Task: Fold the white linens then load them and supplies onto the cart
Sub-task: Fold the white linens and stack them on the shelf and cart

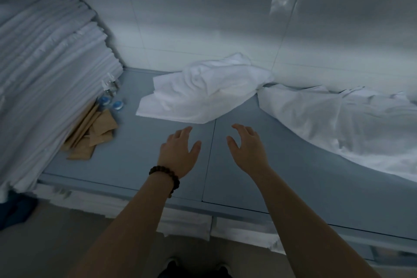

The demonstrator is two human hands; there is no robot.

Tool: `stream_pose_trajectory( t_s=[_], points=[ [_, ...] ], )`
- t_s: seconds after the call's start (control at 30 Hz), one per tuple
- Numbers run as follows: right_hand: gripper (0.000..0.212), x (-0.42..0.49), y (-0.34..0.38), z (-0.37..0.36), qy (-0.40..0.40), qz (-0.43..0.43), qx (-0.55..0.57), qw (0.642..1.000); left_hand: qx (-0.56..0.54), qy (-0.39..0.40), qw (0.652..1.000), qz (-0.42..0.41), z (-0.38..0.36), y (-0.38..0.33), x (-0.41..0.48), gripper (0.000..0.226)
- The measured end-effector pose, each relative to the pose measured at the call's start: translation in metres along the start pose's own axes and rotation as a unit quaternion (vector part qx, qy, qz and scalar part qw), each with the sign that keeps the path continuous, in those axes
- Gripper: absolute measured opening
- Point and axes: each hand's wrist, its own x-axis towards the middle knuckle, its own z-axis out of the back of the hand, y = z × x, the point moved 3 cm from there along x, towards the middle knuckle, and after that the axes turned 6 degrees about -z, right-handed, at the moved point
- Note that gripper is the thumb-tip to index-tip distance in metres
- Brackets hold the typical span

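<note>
A crumpled white towel (203, 90) lies on the blue-grey counter (140, 165) against the back wall. A larger rumpled white sheet (338, 124) spreads along the counter's right side. My left hand (180, 151), with a dark bead bracelet at the wrist, hovers just short of the towel's near edge, fingers relaxed and holding nothing. Beside it my right hand (247, 144) is stretched out the same way, fingers loosely spread, with nothing in it.
A tall stack of folded white linens (45, 79) fills the left end. At its foot lie brown paper packets (92, 133) and small clear bottles with blue caps (110, 95). More white linen shows on a shelf below the counter (187, 223).
</note>
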Motion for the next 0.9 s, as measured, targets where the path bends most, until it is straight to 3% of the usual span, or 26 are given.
stream_pose_trajectory(
  t_s=[0.43,0.9],
  points=[
    [0.049,0.024,0.018,-0.044,-0.032,-0.033,-0.038,0.998,0.076,-0.009,0.996,-0.044,0.009,0.064,0.044,0.062],
    [0.054,0.13,-0.012,-0.124,-0.023,0.017,-0.185,0.982,0.155,0.057,0.985,-0.047,-0.079,0.11,0.143,0.065]
  ],
)
